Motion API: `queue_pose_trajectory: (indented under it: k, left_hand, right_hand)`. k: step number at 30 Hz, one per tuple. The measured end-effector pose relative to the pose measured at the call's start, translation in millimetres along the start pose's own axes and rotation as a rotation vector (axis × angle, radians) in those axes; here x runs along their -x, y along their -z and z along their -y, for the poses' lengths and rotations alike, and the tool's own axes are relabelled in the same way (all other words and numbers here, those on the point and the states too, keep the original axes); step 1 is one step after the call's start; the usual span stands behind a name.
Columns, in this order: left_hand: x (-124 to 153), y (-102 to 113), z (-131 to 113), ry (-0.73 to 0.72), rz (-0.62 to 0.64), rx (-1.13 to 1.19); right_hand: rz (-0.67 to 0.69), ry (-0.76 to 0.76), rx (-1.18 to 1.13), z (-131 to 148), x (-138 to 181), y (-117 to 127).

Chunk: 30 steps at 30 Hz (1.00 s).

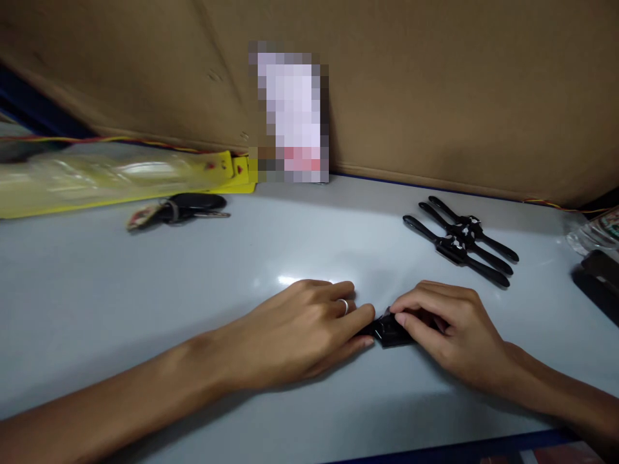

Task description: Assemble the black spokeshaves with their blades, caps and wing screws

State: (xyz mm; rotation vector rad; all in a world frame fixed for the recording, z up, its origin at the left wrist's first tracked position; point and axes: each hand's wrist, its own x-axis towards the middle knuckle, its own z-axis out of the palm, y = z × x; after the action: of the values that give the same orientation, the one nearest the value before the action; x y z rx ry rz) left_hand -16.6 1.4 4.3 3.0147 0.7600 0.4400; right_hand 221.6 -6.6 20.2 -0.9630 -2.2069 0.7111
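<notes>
A black spokeshave [395,335] lies low over the table between my two hands, its middle body showing and much of its handles covered. My left hand [319,328], with a ring on one finger, is closed around the handle on the left side. Over the body, my right hand [449,328] pinches thumb against forefinger at a small, thin, shiny piece [386,312]; what exactly that piece is cannot be made out. Beyond my right hand, several more black spokeshaves [476,263] lie side by side on the table, with pale shiny parts at their middles.
The grey table [203,277] backs onto a cardboard panel [459,96]. Keys with a black fob [198,203] lie at left, before yellow cards in clear plastic [145,174]. A blurred-out upright item [294,109] leans behind. A black object [599,280] and clear plastic [587,235] sit far right.
</notes>
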Motion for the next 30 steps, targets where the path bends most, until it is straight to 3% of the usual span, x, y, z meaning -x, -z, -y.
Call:
queue_pose_trajectory:
  k: [3, 10, 15, 20, 30]
  left_hand:
    - [-0.4, -0.1, -0.5, 0.01, 0.007, -0.005]
    - [0.9, -0.1, -1.0, 0.007, 0.008, 0.004]
    - [0.0, -0.1, -0.6, 0.006, -0.001, 0.0]
    - [-0.6, 0.2, -1.0, 0.005, -0.006, 0.008]
    - [0.0, 0.5, -1.3, 0.01, 0.013, 0.0]
  right_hand:
    - [0.014, -0.114, -0.029, -0.9, -1.2, -0.4]
    - [-0.027, 0.192, 0.377, -6.0, 2.7, -2.6]
    - [-0.016, 0.199, 0.308, -6.3, 2.7, 0.9]
    - [0.012, 0.311, 0.235, -2.5, 1.5, 2.8]
    - [-0.049, 0.352, 0.46, -3.1, 1.2, 6.6]
